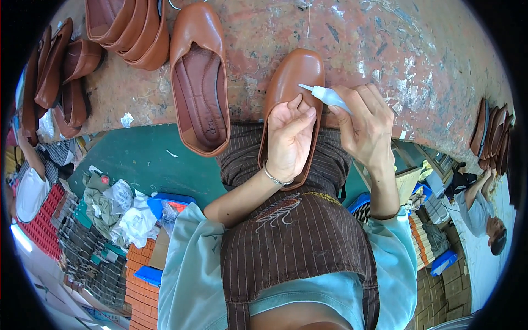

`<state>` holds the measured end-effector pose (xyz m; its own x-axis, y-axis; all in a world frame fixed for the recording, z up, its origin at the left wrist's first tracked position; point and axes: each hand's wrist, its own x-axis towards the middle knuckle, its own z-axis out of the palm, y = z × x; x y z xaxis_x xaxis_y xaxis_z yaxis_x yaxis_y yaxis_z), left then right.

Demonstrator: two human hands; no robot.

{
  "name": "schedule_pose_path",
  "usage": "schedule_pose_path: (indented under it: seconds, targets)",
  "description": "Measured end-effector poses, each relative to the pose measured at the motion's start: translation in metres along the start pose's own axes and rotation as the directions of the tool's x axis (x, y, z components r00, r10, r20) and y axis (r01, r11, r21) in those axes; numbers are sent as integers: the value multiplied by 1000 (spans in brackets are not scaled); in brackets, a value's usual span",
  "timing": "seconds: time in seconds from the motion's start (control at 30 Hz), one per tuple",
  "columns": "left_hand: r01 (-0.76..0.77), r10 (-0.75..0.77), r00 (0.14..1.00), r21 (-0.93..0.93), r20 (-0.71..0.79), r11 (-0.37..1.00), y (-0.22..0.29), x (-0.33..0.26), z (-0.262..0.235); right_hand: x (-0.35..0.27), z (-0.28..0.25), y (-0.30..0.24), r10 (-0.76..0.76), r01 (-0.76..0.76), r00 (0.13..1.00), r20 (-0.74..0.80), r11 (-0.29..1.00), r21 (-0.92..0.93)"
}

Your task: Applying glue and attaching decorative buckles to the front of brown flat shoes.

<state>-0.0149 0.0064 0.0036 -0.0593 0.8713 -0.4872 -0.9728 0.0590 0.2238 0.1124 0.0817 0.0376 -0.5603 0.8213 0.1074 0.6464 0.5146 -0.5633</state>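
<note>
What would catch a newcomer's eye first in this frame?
At centre, the left hand presses into a brown slip-on shoe lying over the bench edge, while the right hand aims a small white glue bottle at its opening. Beside it on the left lies a matching open shoe, and more brown shoes are stacked at the far left on the worn, paint-flecked workbench.

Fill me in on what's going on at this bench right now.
A person sits at a worn, paint-flecked workbench. The left hand rests inside a brown flat shoe, holding it at the bench edge. The right hand grips a small white squeeze bottle with its nozzle pointed at the shoe's opening. A second brown shoe lies alongside, and more are stacked at the upper left.
</note>
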Motion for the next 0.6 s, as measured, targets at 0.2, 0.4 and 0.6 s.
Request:
schedule_pose_path:
  seconds: [0.2,0.4,0.6]
  targets:
    - [15,-12,997,32,-77,999,0,2,2,6,-4,-7,-3,3,1000,22,1000,-11]
    - [1,0,998,20,-63,1000,-1,1,-1,6,-10,-6,-2,3,999,43,999,-36]
    - [14,-14,1000,-12,-12,1000,0,0,-2,3,-12,-7,3,-1,999,39,998,-55]
